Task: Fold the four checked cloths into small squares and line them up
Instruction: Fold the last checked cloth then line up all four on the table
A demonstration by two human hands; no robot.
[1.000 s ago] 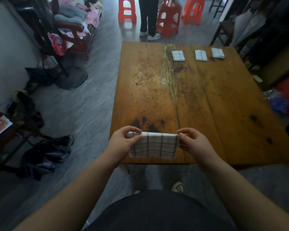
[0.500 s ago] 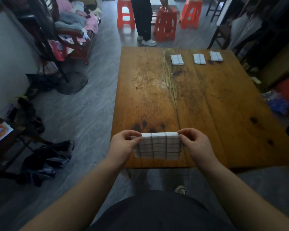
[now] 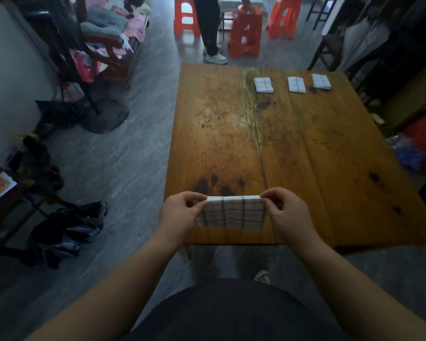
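Observation:
A white cloth with dark check lines (image 3: 233,214), folded to a rectangle, hangs above the near edge of the wooden table (image 3: 305,156). My left hand (image 3: 180,214) pinches its upper left corner and my right hand (image 3: 287,212) pinches its upper right corner. Three folded checked cloths lie in a row at the far right of the table: the left one (image 3: 263,84), the middle one (image 3: 296,84) and the right one (image 3: 320,81).
A person (image 3: 210,28) stands beyond the table's far edge among red plastic stools (image 3: 245,34). A chair piled with clothes (image 3: 108,33) stands far left. Dark bags (image 3: 64,232) lie on the grey floor to my left.
The held cloth has been drawn narrower and lifted slightly, with my hands closer together on its top corners. The view has tilted a little, so the table sits lower in frame.

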